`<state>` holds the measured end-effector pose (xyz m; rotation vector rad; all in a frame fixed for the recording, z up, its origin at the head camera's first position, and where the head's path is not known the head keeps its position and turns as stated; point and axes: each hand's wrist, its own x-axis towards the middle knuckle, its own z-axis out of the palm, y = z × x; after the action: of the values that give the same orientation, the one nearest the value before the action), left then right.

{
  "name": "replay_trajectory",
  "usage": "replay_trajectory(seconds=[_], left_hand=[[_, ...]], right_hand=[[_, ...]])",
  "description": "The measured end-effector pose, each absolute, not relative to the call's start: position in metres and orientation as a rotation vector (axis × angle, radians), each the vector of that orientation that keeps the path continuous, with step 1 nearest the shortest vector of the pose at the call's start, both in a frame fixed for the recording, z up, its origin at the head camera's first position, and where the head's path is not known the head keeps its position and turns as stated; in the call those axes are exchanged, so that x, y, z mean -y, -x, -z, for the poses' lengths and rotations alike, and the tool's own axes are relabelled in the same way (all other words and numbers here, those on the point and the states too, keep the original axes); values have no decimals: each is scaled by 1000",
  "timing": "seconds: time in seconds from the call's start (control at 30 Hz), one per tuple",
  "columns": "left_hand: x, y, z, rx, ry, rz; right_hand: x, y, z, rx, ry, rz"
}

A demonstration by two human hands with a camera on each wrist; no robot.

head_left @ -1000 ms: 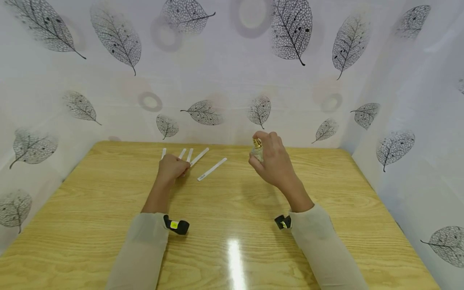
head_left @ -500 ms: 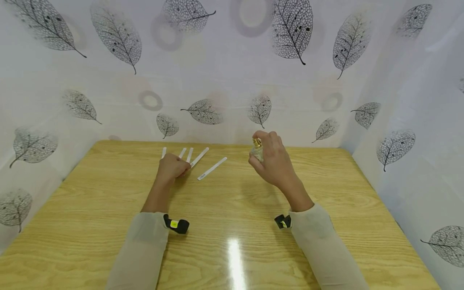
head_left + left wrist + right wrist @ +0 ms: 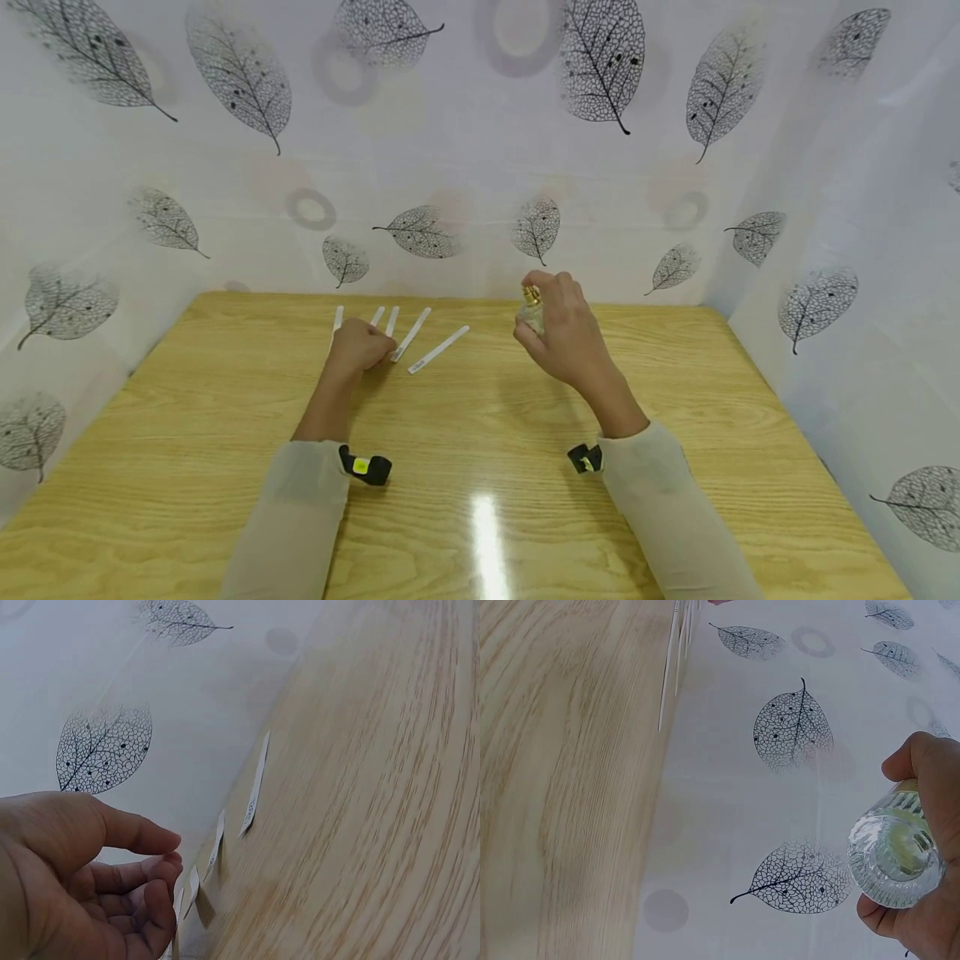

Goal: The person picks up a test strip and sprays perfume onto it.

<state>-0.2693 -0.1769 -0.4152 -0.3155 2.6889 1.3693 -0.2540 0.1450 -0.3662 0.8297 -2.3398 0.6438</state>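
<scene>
My right hand (image 3: 566, 333) grips a small clear glass perfume bottle (image 3: 532, 318) with a gold spray top, held up off the table. One finger rests on the spray top; in the right wrist view the bottle's faceted base (image 3: 896, 859) faces the camera. My left hand (image 3: 362, 344) is low over white paper strips at the back left. Its fingers are loosely curled, thumb near the index fingertip, with nothing visible between them in the left wrist view. Beside its fingertips lies a slanted strip (image 3: 411, 335); another labelled strip (image 3: 439, 349) lies farther right.
More strips, a far-left one (image 3: 337, 320) and a pair (image 3: 393, 320) in the middle, are partly covered by the left hand. The wooden table (image 3: 465, 433) ends at a leaf-printed cloth (image 3: 465, 167). Black camera straps (image 3: 365, 465) sit at both wrists.
The slanted strip by my left fingertips has shifted slightly toward me and now shows its labelled end, with the fingers off it. The right hand and perfume bottle stay put.
</scene>
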Motion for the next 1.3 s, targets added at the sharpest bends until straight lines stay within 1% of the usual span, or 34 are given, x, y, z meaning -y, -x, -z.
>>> replay_trajectory(seconds=[0.43, 0.63, 0.97, 1.3], left_hand=[[168, 271, 414, -2642, -49, -1270], [163, 270, 413, -2679, -138, -1201], [160, 270, 416, -2712, -199, -1134], [157, 270, 420, -2802, -158, -942]], right_hand=[[-145, 255, 367, 2346, -832, -640], [-145, 255, 366, 2345, -833, -631], [-144, 254, 365, 2354, -830, -631], [-144, 255, 366, 2351, -832, -631]])
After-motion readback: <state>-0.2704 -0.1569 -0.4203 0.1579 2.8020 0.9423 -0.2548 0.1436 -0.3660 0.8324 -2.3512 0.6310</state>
